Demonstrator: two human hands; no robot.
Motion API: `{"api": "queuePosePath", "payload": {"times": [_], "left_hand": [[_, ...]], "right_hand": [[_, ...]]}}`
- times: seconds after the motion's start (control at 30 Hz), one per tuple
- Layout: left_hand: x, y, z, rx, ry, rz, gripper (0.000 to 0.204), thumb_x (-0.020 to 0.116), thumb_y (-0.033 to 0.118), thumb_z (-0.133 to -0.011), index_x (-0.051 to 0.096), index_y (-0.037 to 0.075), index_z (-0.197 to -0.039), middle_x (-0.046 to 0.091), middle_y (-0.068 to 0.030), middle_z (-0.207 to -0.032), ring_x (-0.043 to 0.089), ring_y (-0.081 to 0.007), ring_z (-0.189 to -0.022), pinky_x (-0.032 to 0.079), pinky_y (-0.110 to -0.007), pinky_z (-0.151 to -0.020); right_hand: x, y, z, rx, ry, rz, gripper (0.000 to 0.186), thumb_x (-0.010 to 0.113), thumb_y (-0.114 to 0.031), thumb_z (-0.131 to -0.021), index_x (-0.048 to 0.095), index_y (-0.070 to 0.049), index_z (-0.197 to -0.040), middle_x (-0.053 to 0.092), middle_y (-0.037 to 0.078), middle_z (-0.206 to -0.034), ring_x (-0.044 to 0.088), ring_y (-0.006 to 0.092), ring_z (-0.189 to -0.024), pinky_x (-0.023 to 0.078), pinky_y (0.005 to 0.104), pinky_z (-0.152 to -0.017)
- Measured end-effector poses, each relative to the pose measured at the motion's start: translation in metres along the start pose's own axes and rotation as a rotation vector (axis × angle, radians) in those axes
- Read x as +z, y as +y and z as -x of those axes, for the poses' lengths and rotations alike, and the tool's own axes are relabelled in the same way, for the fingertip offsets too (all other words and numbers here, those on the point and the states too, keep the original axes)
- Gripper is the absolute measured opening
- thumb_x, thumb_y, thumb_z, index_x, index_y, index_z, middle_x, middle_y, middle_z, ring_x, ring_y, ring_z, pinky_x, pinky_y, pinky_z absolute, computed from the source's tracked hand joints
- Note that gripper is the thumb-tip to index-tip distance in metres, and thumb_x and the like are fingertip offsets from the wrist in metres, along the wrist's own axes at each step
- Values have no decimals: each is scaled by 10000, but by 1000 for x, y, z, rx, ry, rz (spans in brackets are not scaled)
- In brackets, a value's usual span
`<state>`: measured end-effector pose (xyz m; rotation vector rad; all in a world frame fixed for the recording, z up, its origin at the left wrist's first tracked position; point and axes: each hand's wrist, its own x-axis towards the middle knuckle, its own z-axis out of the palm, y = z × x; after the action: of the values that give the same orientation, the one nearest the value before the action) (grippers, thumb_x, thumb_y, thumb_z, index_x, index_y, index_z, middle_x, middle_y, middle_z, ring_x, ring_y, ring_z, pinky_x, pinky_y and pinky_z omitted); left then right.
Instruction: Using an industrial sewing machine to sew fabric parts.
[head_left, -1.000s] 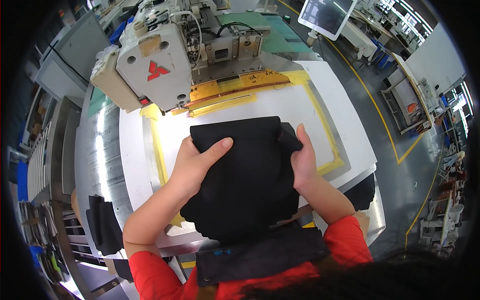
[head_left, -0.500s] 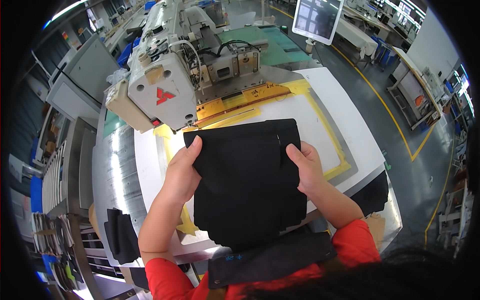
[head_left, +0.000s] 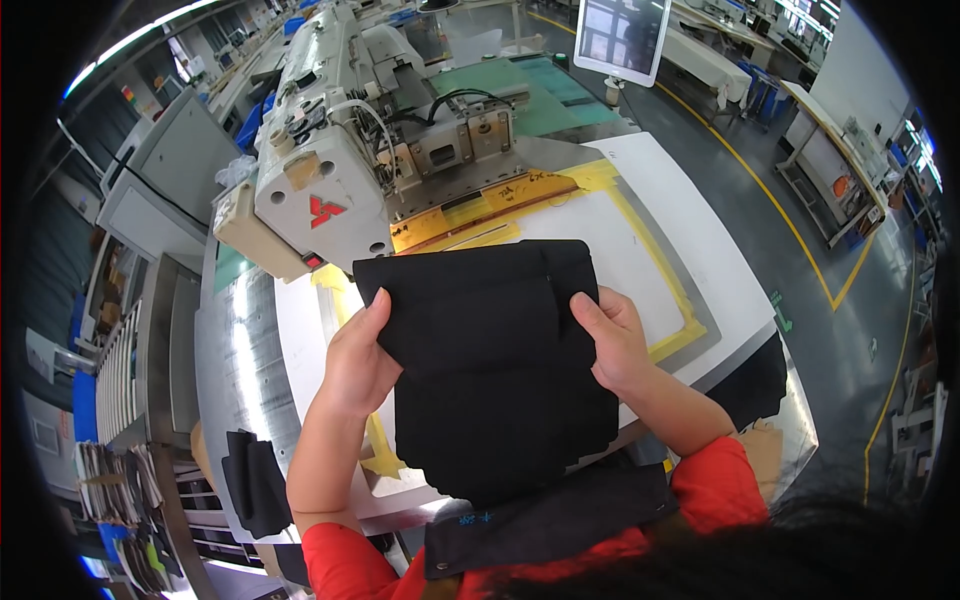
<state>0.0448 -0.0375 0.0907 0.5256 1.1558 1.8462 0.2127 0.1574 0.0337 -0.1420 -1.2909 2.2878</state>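
Observation:
Between my two hands a black fabric piece is held up, its top edge folded over and its lower part hanging down toward me. My left hand pinches its left side, thumb on the front and fingers behind. On the right side, my right hand grips it in the same way, thumb on the cloth. A short pale mark shows faintly near the upper right of the fabric. Just beyond it stands the white head of an industrial sewing machine, above a white template sheet edged with yellow tape.
More folded black cloth lies on the metal table at the left, and another black piece at the right edge. A tablet screen stands at the back. Shelves with stacked papers are at lower left.
The fabric's upper left corner has shifted slightly left and its top has flattened, so the pale mark shows less. Both hands keep their hold. The whole view has turned a little.

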Motion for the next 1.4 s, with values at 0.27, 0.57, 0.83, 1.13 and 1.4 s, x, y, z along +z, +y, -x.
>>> {"api": "queuePosePath", "payload": {"times": [0.27,0.57,0.83,1.13,1.4], "left_hand": [[-5,1,0,23,-46,-15,486,424,320,-997,447,-51,-1310,527,-154,-1309,512,-267,-1213,383,-393,-1036],[-9,-1,-1,37,-49,-77,501,436,336,-986,432,-35,-1323,500,-160,-1346,480,-294,-1250,355,-429,-1059],[-11,1,1,54,-176,21,515,431,339,-992,433,-49,-1329,505,-157,-1343,486,-262,-1246,351,-395,-1065],[-6,3,7,58,-135,-63,524,419,370,-991,436,-36,-1322,509,-155,-1339,490,-291,-1240,363,-421,-1050],[3,0,0,10,-29,72,499,420,363,-994,450,-12,-1322,521,-131,-1330,493,-265,-1237,369,-408,-1043]], "right_hand": [[1,-3,1,-17,-58,14,265,505,-199,-986,646,25,-1005,659,48,-924,586,90,-811,475,252,-747],[-3,-2,0,-50,-60,98,283,497,-208,-990,638,35,-1022,659,62,-922,593,105,-807,484,263,-746],[-5,2,-8,-70,-46,100,266,502,-208,-987,644,15,-1008,657,38,-902,580,80,-803,469,243,-742],[-6,6,-12,33,-29,38,292,517,-226,-979,635,27,-1065,659,48,-983,581,86,-904,470,255,-797],[-29,5,3,296,-313,157,390,613,-189,-917,533,21,-1236,627,82,-1134,608,164,-1016,486,311,-901]]}}
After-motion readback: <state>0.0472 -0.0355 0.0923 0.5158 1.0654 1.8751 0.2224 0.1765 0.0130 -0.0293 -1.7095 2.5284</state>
